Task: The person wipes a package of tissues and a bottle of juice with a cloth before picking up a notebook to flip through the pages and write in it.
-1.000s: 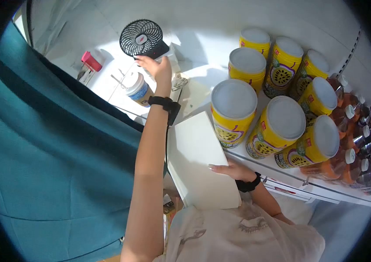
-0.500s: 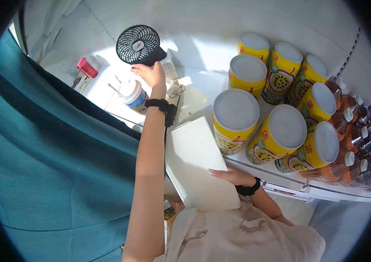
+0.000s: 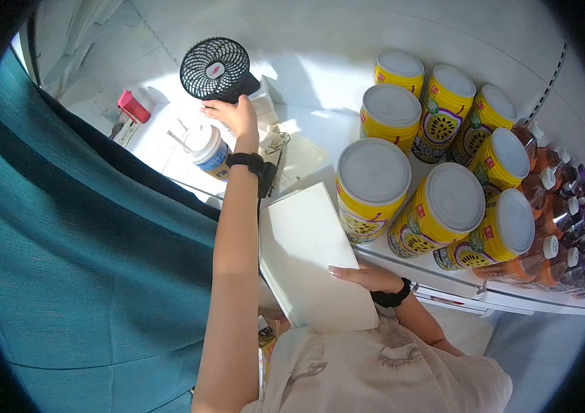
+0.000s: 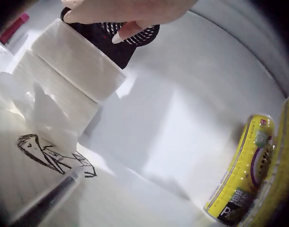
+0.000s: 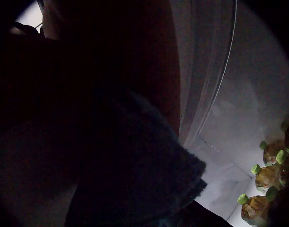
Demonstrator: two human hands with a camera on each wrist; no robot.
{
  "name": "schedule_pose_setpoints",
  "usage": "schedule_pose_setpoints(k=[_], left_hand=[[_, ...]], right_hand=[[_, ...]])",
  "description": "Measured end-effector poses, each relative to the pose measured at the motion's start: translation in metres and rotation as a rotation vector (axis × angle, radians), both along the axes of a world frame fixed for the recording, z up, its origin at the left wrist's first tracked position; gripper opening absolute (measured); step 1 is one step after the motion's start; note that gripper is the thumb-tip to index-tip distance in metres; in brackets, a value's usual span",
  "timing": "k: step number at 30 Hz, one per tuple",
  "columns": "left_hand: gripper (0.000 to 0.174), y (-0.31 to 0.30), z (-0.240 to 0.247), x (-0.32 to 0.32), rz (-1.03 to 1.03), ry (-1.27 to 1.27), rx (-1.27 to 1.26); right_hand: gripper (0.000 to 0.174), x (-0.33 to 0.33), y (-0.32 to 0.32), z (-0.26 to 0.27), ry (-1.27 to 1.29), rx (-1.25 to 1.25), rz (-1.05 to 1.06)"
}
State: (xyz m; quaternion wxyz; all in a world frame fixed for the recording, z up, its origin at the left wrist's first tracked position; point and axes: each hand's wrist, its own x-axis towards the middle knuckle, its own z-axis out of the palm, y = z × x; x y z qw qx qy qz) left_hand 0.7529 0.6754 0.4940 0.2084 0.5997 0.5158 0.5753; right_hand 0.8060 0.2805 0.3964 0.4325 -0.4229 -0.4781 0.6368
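My left hand (image 3: 236, 118) reaches forward to a black fan (image 3: 215, 69), its fingers gripping the lower edge. In the left wrist view, the fingers and thumb of this hand (image 4: 130, 12) lie on both sides of the fan's black body (image 4: 109, 47). A thick cream book or pad (image 3: 313, 258) leans against the shirt, its top near the table edge. My right hand (image 3: 371, 278) holds its right side, thumb on the front face and the other fingers hidden behind. The right wrist view is mostly dark, and the hand's grip cannot be made out there.
Yellow cans with grey lids (image 3: 373, 172) and capped bottles (image 3: 547, 206) fill the right side. A lidded cup (image 3: 208, 148) stands left of the left forearm, a red object (image 3: 133, 107) farther back. White tissue stacks (image 4: 78, 59) sit beside the fan. A teal curtain (image 3: 92, 255) hangs left.
The whole view has shifted a little, so the fan and cup appear lower and farther left. Both hands keep their holds, with no clear movement of the fan or book.
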Motion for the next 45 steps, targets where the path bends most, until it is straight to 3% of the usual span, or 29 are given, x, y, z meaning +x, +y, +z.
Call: schedule_pose_setpoints(k=[6, 12, 18, 27, 30, 35, 45], left_hand=[[0.1, 0.017, -0.003, -0.007, 0.102, -0.049, -0.107], [0.101, 0.013, 0.004, -0.007, 0.065, -0.237, -0.03], [0.114, 0.004, 0.022, 0.002, 0.151, -0.189, -0.011], [0.062, 0.05, 0.016, 0.0, 0.291, -0.344, -0.009], [0.06, 0.054, 0.013, 0.003, 0.301, -0.306, 0.01], [0.059, 0.042, 0.022, 0.006, 0.307, -0.339, -0.041], [0.054, 0.057, 0.012, 0.004, 0.332, -0.286, 0.006]], right_hand=[[0.052, -0.002, 0.001, 0.008, 0.009, -0.01, -0.019], [0.051, -0.002, -0.001, 0.007, 0.023, -0.057, -0.002], [0.052, -0.003, 0.001, 0.007, 0.024, -0.025, -0.001], [0.055, -0.007, 0.0, 0.006, 0.077, -0.031, -0.038], [0.055, -0.005, 0.001, -0.007, 0.042, -0.04, -0.029], [0.053, -0.008, -0.001, 0.02, 0.142, -0.125, -0.046], [0.05, -0.008, 0.002, 0.015, 0.091, -0.065, -0.057]])
